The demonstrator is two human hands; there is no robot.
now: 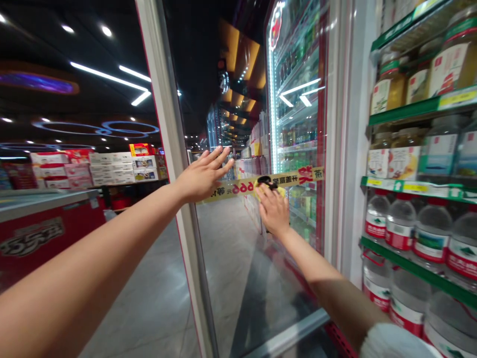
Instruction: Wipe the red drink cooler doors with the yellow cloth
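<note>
My left hand [206,175] has its fingers spread and rests on the edge of a glass door [231,258] with a pale frame, near the left end of a yellow printed strip [244,186]. Further right, my right hand [274,208] is against the glass at the strip, its fingers bent over a yellow cloth [280,192]. A dark shape, blurred, shows just above its fingertips. The door stands swung out, with a reflection of lit shelves in its glass.
Shelves with green edges [413,189] hold several bottles [432,229] at the right. A red and white chest [48,228] stands at the left. Stacked boxes [112,168] sit behind it, and a grey floor [152,293] lies below.
</note>
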